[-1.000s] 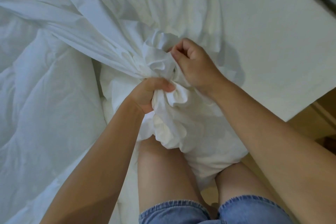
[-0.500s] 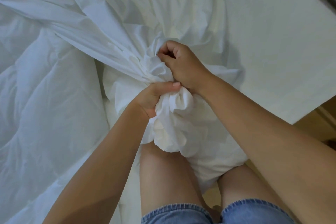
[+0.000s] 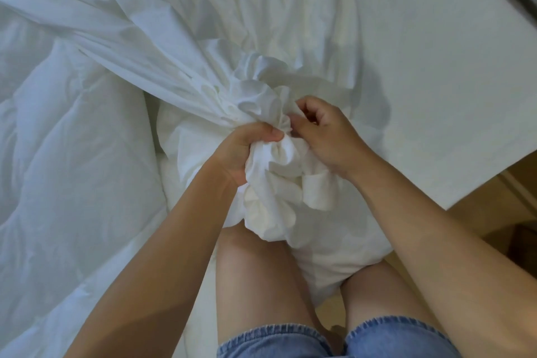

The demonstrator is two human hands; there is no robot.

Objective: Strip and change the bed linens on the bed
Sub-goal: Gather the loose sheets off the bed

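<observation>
Since the frame half a second earlier, the right hand [image 3: 328, 134] has come off the top of the gathered cloth and shifted to its right side, while the left hand [image 3: 244, 148] has stayed clamped where it was. The left hand is clenched round the twisted neck of the white sheet [image 3: 174, 46], thumb laid across the front of the bunch and fingers wrapped behind it. The right hand lies just beside it with curled fingers, its fingertips [image 3: 294, 119] touching the ruffled folds; whether they pinch a fold or merely rest against it cannot be told. Above the two hands the cloth opens into a crumpled rosette [image 3: 258, 96], and from there taut pleats fan up and to the left across the bed. Below the left hand the loose end of the sheet hangs in rounded folds and a fuller white bundle [image 3: 334, 259] sags between the person's bare knees [image 3: 250, 264]. Denim shorts [image 3: 267, 340] show at the lower edge. To the left lies a rumpled white duvet [image 3: 64, 168], partly under the stretched sheet. To the right the smooth white surface of the bed [image 3: 436, 52] runs to a straight edge, beyond which a strip of light wooden floor [image 3: 511, 180] is visible.
</observation>
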